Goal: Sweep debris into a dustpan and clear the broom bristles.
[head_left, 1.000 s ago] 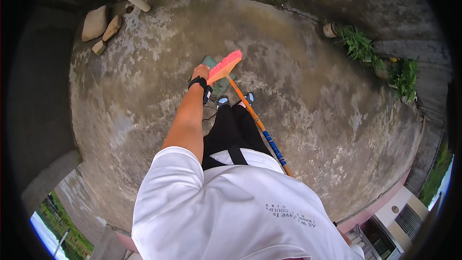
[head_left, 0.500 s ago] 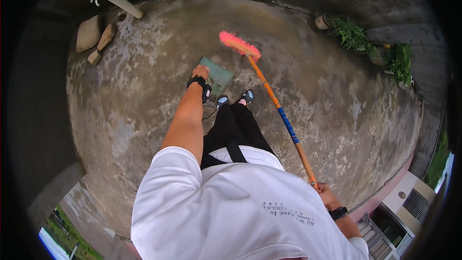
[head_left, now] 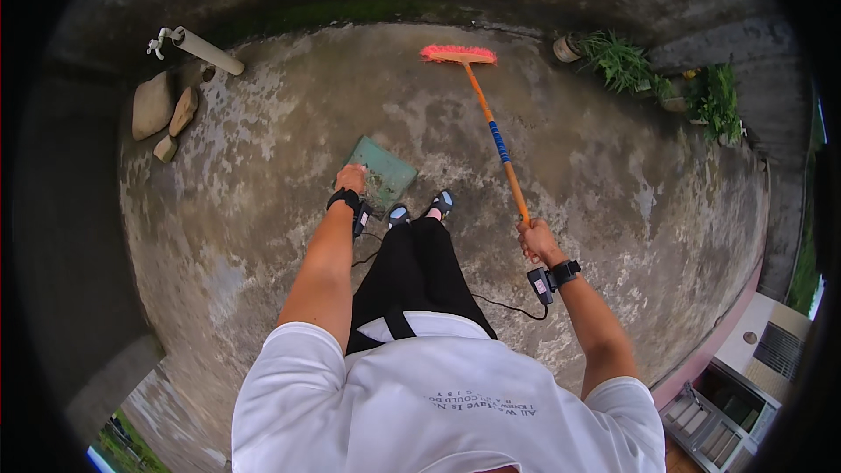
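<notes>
My left hand [head_left: 351, 179] is closed on the near left edge of a green dustpan [head_left: 393, 165]. The pan is tilted beside my feet, with dark scraps of debris in it near my hand. Out to the right, my right hand [head_left: 540, 239] grips the end of a long broom [head_left: 514, 186]. Its orange handle has a blue wrapped band. The broom's head, with pink-red bristles, is far ahead of me, its bristles turned away; I cannot tell whether they touch the ground. Each wrist wears a black strap with a small cabled device.
Damp, stained concrete [head_left: 289, 149] spreads around me. At far left are several stones [head_left: 153, 105] and a white pipe with a tap [head_left: 208, 51]. Potted plants [head_left: 618, 61] line the wall at far right. A doorway with a metal frame [head_left: 714, 420] is at lower right.
My right hand has moved forward from beside my body. The broom head has swung away, farther from the dustpan, and turned more level. My left hand still holds the dustpan.
</notes>
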Motion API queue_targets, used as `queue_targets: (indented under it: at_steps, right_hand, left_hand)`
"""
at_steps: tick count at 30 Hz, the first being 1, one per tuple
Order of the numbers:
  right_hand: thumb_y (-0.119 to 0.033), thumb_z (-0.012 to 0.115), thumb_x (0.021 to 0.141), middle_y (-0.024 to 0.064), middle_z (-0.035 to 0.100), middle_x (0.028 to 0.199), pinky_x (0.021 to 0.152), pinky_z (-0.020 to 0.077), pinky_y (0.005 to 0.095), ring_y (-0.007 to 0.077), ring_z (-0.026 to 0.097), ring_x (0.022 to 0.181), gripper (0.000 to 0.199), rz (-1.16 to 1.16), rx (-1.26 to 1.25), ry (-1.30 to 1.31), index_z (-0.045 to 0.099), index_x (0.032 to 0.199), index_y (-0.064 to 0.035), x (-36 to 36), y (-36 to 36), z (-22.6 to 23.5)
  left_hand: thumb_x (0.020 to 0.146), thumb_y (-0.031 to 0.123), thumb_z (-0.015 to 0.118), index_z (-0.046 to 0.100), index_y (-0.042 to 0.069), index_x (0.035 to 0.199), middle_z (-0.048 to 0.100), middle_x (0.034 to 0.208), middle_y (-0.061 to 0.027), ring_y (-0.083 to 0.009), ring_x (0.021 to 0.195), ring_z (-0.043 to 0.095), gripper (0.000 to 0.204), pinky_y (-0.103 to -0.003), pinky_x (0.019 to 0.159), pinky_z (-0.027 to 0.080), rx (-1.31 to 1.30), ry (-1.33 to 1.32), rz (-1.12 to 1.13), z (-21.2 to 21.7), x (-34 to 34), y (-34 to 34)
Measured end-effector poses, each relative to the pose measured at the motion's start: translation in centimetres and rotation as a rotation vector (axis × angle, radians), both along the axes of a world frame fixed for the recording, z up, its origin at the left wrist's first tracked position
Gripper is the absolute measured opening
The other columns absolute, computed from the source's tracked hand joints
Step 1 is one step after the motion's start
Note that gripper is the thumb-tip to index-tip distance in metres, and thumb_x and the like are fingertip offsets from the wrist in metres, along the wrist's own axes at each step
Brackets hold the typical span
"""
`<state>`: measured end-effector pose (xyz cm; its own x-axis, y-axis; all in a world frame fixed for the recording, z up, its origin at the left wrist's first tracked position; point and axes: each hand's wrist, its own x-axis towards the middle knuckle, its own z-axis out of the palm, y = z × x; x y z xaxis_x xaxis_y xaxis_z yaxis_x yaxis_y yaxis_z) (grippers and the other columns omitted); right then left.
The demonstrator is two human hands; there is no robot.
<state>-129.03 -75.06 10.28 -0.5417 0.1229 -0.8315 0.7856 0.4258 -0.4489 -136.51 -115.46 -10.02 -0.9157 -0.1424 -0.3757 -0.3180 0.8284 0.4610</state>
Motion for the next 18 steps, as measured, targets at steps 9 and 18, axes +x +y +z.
queue_targets:
  at_steps: [9,18]
  right_hand:
    - [-0.018,0.048,0.074,0.0176,0.051,0.051,0.036,0.0398,0.0336,0.0262,0.051,0.040,0.020,0.502,0.255,-0.062,0.050,0.073,0.0018,17.9,4.5,6.2]
    - [-0.013,0.051,0.075,-0.0012,0.041,0.047,0.029,0.0257,0.0198,0.0059,0.034,0.032,0.011,-0.271,-0.129,-0.440,0.050,0.071,-0.0020,24.4,4.4,19.2]
  left_hand:
    - [0.080,0.024,0.041,0.057,0.008,0.089,0.052,0.098,-0.0132,-0.0291,0.092,0.048,0.024,-0.036,0.075,0.041,-0.148,-0.145,-0.096,3.1,-1.2,1.8]
    - [0.080,0.031,0.037,0.055,0.003,0.087,0.052,0.096,-0.0157,-0.0299,0.091,0.049,0.034,-0.036,0.076,0.040,-0.166,-0.097,-0.199,-0.1,-2.3,0.5]
